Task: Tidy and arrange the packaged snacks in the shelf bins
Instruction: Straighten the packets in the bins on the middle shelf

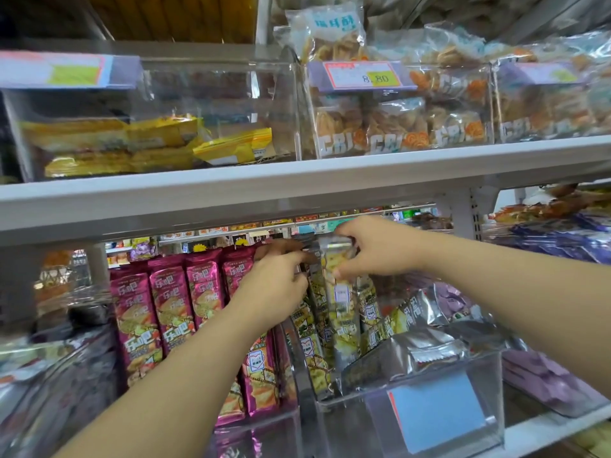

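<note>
both hands (373,249) pinch upright yellow-green snack packs (342,312).

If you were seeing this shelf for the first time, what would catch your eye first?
Both hands meet mid-shelf: the left hand and right hand pinch upright yellow-green packs. A row of magenta packs stands left of them, and an 8.80 price tag hangs above.
</note>
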A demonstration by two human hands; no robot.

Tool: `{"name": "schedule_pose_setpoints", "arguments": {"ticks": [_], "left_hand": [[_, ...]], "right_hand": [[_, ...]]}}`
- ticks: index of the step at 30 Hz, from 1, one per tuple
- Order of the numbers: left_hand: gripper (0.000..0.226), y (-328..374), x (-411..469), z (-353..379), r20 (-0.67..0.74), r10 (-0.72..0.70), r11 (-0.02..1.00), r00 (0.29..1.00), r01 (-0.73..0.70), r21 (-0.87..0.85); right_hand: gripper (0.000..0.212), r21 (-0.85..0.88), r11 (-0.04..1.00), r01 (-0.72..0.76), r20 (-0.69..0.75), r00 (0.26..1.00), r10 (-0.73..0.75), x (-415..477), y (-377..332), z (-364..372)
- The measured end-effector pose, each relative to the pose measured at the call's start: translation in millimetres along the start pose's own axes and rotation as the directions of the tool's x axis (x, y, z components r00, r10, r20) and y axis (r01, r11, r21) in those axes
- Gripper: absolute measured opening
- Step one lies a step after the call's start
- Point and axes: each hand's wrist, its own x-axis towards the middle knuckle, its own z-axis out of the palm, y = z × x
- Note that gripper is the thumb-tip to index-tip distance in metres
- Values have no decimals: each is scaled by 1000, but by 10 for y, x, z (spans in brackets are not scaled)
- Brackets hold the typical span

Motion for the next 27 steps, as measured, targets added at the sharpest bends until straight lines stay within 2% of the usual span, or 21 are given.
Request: {"name": "schedule_pose_setpoints", "arguments": {"ticks": [2,4,7,11,16,21,27], "left_hand": [[34,-15,-4,0,4,3,1000,1000,-3,-17],[34,-29,-15,-8,-7,12,999,1000,-12,-43],[35,23,-52,-74,-17,40,996,999,-42,-83],[51,144,-106,-152,67,62,997,996,-59,-50],[60,150,-78,-143,305,-31,995,952,59,-83],[62,221,-10,-152,382,-53,999,923,49,20],[60,219,15,-92,315,-58,998,947,48,40]], "right_hand": [[45,110,992,-57,-153,985,74,3,16,-55],[38,252,963,-96,-249,955,161,0,65,-93],[22,438,885,-155,-290,908,302,-44,139,-135],[22,731,635,-248,-155,847,509,-136,276,-220],[11,862,420,-283,-30,799,601,-223,446,-317],[7,904,319,-285,41,799,599,-273,547,-303],[5,916,243,-320,115,789,604,-351,632,-240]]}}
